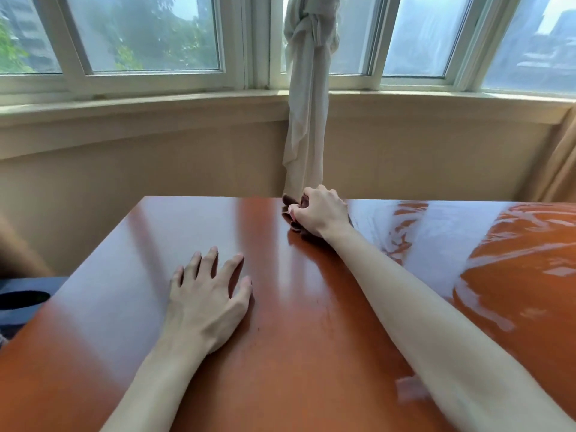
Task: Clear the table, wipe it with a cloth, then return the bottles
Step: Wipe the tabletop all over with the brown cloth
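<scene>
A glossy reddish-brown table [131,307] fills the lower view. My right hand [322,213] reaches to the table's far edge and grips a small dark cloth [289,201], which is mostly hidden under the curled fingers and pressed onto the surface. Wet streaks [467,244] shine on the table to the right of that arm. My left hand [208,294] rests flat on the tabletop near the middle, fingers spread and holding nothing. No bottles are in view.
A knotted pale curtain [307,113] hangs down just behind the table's far edge, right by my right hand. A window sill [140,104] and beige wall run behind. A dark seat [21,304] stands at the table's left side.
</scene>
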